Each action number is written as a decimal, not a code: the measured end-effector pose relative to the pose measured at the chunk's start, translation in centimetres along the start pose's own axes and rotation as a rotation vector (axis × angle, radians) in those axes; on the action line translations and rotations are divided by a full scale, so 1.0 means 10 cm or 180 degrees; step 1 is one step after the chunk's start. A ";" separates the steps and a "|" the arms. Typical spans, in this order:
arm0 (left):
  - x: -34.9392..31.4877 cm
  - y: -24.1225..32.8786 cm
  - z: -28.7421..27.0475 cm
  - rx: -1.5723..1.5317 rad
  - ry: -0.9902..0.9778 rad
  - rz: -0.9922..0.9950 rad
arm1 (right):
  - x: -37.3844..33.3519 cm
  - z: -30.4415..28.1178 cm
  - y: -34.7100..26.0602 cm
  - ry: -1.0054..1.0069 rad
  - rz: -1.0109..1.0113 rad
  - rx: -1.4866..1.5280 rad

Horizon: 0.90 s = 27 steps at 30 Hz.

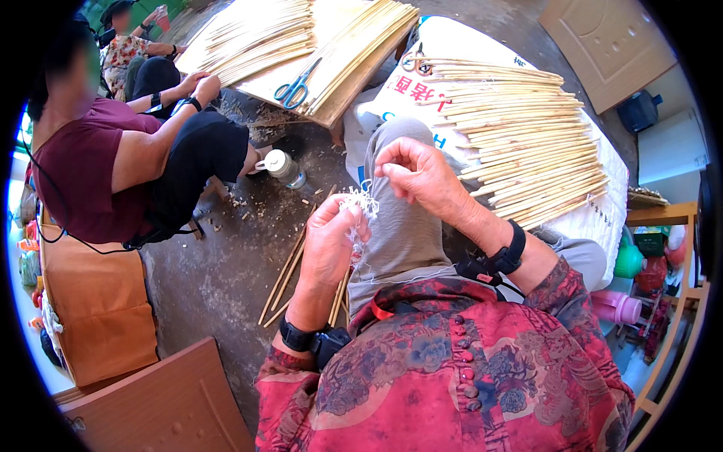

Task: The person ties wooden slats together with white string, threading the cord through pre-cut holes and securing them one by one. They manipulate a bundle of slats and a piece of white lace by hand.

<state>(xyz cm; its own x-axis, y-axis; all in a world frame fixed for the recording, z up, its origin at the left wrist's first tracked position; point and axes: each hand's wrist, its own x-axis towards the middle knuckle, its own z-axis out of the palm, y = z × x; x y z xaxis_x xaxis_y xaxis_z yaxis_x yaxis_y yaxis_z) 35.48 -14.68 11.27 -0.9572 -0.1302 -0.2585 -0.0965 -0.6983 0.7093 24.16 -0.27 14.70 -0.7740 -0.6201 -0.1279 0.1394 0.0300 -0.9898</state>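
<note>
My left hand [325, 239] is closed around a tangled bunch of thin white string [361, 202], above my left knee. Loose ends stick up over the fingers, and more strands hang down below them. To the right of it my right hand [423, 175] is held in a pinch, close to the string's upper ends. Whether a strand runs between its fingertips is too fine to tell. Beyond my right hand lie many peeled wooden sticks [527, 143], side by side in a row on a white printed sack [407, 94].
A wooden board [331, 117] at the back bears more sticks and blue-handled scissors [295, 89]. A lidded bottle [282, 167] stands on the floor. Several sticks [285, 275] lie beside my left forearm. A co-worker in maroon [90, 162] sits at the left, another person [126, 53] behind.
</note>
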 end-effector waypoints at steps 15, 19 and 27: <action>-0.01 0.00 0.03 0.0937 0.0100 0.0204 | -0.04 0.04 0.04 -0.0511 -0.0482 -0.1503; -0.04 0.04 -0.04 0.0909 0.0059 -0.0045 | 0.06 -0.07 0.06 0.0119 -0.1173 -0.2167; -0.01 0.05 0.01 0.0174 0.0184 0.0071 | 0.03 -0.05 0.01 -0.0574 0.0183 -0.0693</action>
<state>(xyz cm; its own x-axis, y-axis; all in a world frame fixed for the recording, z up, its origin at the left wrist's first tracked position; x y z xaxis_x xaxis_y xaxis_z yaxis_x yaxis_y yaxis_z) 35.48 -14.96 11.70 -0.9421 -0.1867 -0.2785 -0.0917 -0.6554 0.7497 23.65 -0.05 14.55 -0.6437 -0.7413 -0.1902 0.0290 0.2247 -0.9740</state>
